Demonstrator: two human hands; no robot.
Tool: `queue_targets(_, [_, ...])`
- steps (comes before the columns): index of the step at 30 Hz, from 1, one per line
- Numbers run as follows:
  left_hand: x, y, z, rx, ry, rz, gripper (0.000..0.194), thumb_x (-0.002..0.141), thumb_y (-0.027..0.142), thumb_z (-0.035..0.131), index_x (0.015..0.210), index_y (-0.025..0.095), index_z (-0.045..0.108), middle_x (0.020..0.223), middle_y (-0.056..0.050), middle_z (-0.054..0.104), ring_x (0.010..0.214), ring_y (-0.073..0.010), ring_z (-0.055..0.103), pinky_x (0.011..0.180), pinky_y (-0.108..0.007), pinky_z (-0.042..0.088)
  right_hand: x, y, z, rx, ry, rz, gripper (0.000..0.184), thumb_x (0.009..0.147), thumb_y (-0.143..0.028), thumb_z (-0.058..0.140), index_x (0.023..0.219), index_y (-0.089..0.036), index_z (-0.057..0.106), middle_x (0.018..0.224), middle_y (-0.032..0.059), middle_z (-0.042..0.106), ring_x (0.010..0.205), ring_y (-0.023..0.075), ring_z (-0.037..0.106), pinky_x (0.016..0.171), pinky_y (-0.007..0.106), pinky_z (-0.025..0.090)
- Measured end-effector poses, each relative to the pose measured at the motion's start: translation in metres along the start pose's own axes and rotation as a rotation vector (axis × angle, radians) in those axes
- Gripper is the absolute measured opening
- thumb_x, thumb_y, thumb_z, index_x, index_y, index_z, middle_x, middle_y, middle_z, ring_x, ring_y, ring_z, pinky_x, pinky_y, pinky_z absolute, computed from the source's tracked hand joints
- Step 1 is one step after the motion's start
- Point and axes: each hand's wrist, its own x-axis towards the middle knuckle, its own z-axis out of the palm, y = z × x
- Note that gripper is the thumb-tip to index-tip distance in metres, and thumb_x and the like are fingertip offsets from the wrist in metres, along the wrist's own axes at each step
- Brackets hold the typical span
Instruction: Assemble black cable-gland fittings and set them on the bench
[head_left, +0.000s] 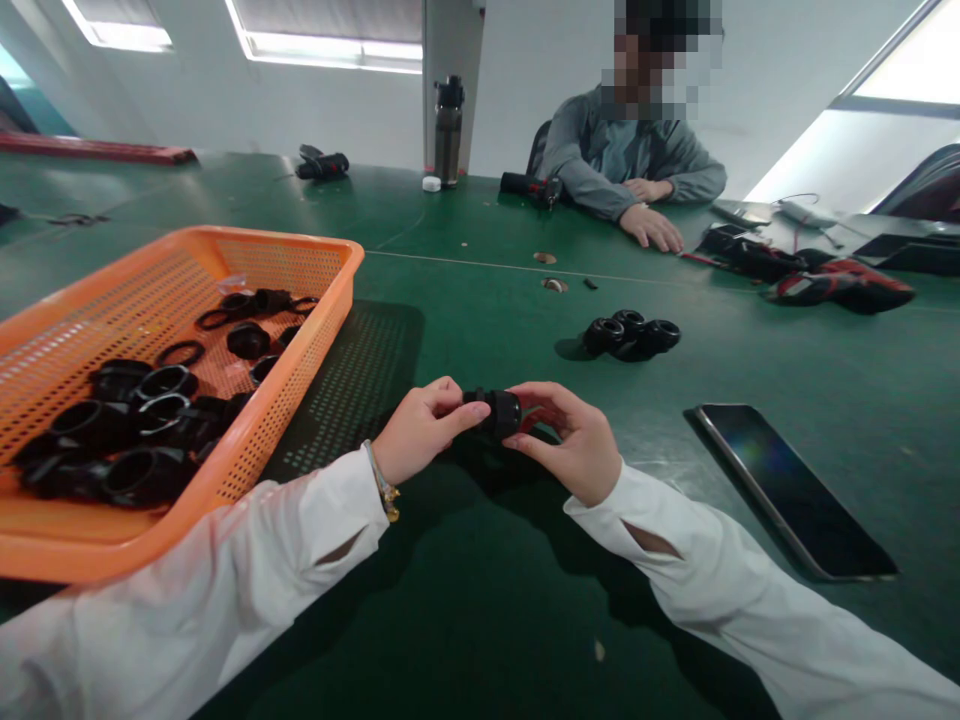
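A black ribbed plastic pipe fitting point(504, 413) is held level just above the green table, between my two hands. My left hand point(426, 425) pinches its narrower left end with thumb and fingers. Around the wider right end curl the thumb and fingers of my right hand point(574, 440), partly hiding it. To the left, an orange perforated basket point(330, 330) contains several black fittings point(97, 425) and loose black rings point(180, 353). A small cluster of black fittings point(631, 335) stands on the table beyond my right hand.
A phone point(795, 490) lies at right on the green table point(480, 620). Across the table sits a person point(634, 165), hands resting on it. Farther back are a bottle point(448, 135), black tools point(322, 163), and a red and black item point(840, 285).
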Motion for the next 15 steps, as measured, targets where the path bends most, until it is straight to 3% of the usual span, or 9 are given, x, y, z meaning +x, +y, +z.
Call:
queue_targets(3, [-0.0009, 0.0021, -0.0009, -0.11, -0.048, -0.021, 0.035, 0.074, 0.043, 0.055, 0.056, 0.015, 0.045, 0.073, 0.004, 0.035, 0.048, -0.0046, 0.041, 0.046, -0.023, 0.036, 0.0003, 0.0008, 0.0002, 0.014, 0.01, 0.013, 0.036, 0.063, -0.021, 0.073, 0.097, -0.021, 0.061, 0.086, 0.0033, 0.067, 0.075, 0.018, 0.064, 0.067, 0.032, 0.053])
queue_targets(6, [-0.0014, 0.0042, -0.001, -0.164, -0.063, -0.005, 0.027, 0.07, 0.039, 0.057, 0.061, 0.014, 0.051, 0.077, 0.003, 0.038, 0.055, -0.0068, 0.048, 0.053, -0.024, 0.043, 0.0009, 0.0013, 0.0002, 0.033, 0.02, 0.017, 0.037, 0.063, -0.022, 0.073, 0.098, -0.021, 0.061, 0.085, 0.0031, 0.067, 0.073, 0.0174, 0.064, 0.066, 0.031, 0.053])
queue_targets(11, [-0.0004, 0.004, 0.0001, -0.128, 0.016, 0.042, 0.019, 0.066, 0.031, 0.06, 0.063, 0.013, 0.06, 0.075, 0.001, 0.04, 0.066, -0.0104, 0.045, 0.06, -0.024, 0.042, 0.0013, 0.0014, -0.0002, 0.046, 0.027, 0.023, 0.038, 0.062, -0.022, 0.073, 0.098, -0.021, 0.061, 0.088, 0.0038, 0.068, 0.074, 0.0176, 0.064, 0.065, 0.031, 0.053])
queue_targets(15, [0.0005, 0.002, 0.001, -0.093, 0.061, 0.045, 0.02, 0.064, 0.032, 0.061, 0.063, 0.013, 0.059, 0.07, 0.002, 0.042, 0.061, -0.0099, 0.043, 0.056, -0.023, 0.036, 0.0016, 0.0012, -0.0005, 0.053, 0.027, 0.032, 0.037, 0.063, -0.023, 0.072, 0.098, -0.021, 0.061, 0.089, 0.0038, 0.068, 0.074, 0.0177, 0.065, 0.067, 0.032, 0.054])
